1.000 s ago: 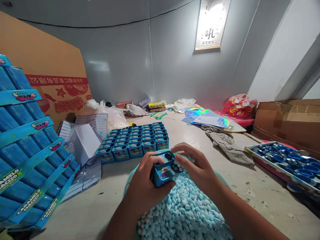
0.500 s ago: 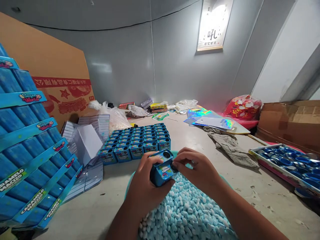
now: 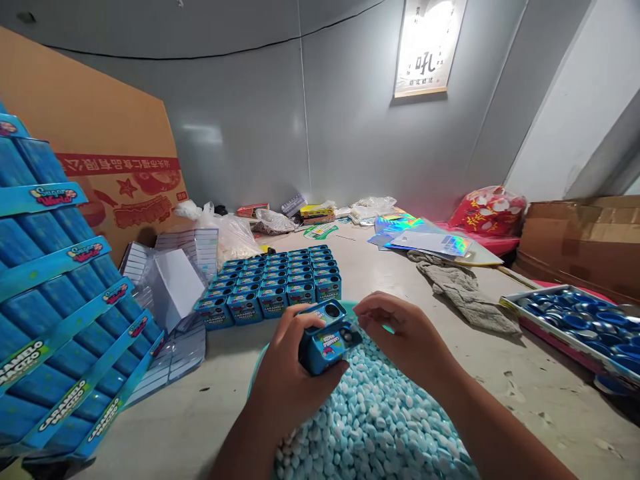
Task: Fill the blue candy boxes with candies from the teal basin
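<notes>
My left hand (image 3: 290, 363) is wrapped round two small blue candy tins above the basin. The upper tin (image 3: 320, 316) has a dark round opening in its top. Below it the tilted lower tin (image 3: 327, 350) has its end facing right, with a dark round part there. My right hand (image 3: 400, 327) hovers just right of the tins, apart from them, fingers bent and loosely spread, nothing visible in them. Under both hands, pale blue and white candies (image 3: 380, 407) fill a turquoise basin (image 3: 256, 373), partly hidden by my arms.
Rows of blue tins (image 3: 273, 283) with round openings stand behind the basin. Stacked display boxes (image 3: 60, 287) rise at left. At right lie a grey cloth (image 3: 460, 297) and a tray (image 3: 520, 317) of blue lids. Plastic bags and shiny sheets (image 3: 425, 240) lie farther back.
My right hand has drawn back to the right from the lower tin's end, which is now uncovered. The left hand still holds both tins in nearly the same place.
</notes>
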`<state>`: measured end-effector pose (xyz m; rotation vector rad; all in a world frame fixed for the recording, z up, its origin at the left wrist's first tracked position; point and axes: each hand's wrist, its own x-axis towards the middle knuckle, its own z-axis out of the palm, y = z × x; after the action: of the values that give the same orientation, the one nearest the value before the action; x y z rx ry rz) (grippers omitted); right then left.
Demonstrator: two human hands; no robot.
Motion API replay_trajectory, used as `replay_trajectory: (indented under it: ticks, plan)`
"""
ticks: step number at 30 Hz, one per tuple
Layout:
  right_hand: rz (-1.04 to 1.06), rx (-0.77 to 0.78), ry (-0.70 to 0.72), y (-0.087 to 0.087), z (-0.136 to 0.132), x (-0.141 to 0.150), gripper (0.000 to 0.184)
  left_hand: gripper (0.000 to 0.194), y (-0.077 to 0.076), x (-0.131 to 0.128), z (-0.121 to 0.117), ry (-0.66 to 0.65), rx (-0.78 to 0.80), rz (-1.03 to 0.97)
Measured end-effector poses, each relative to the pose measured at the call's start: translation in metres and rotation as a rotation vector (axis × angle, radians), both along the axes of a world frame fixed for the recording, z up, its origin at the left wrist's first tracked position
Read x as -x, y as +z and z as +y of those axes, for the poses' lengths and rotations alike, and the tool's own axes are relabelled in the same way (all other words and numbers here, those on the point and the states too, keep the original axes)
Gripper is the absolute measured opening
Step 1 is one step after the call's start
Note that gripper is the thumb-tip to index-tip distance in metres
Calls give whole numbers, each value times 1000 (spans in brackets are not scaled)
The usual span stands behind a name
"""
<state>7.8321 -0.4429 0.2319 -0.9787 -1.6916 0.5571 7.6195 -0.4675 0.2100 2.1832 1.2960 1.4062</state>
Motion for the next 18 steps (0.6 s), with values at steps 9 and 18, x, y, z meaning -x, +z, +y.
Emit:
replay_trajectory:
  ticks: [9, 18]
  plan:
    - [43, 137, 78, -14, 8, 0, 25, 52, 0, 0, 1, 11, -67, -29]
    - [-616, 410, 215, -29, 11, -13, 36, 55, 0, -6, 0, 103, -207, -290]
